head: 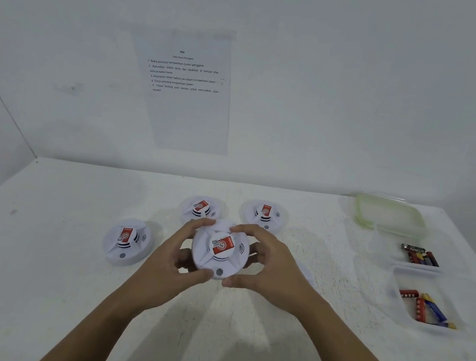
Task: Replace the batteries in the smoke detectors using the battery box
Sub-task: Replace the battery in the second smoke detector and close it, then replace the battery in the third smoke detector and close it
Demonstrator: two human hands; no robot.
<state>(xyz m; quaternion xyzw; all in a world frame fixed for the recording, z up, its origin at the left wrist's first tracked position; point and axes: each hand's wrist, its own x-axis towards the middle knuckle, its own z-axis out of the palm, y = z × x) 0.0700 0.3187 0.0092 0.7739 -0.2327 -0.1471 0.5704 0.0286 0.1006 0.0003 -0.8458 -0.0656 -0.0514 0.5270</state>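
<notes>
A round white smoke detector with a red label is held above the middle of the table, face up. My left hand grips its left rim and my right hand grips its right rim. Three more detectors lie on the table: one at the left, one behind the held one, one at the back right. Two clear boxes at the right hold batteries: the far box and the near box.
A clear lid with a green rim lies at the table's back right corner. A printed instruction sheet hangs on the white wall behind. The white table meets the wall at the back and a side wall at the left.
</notes>
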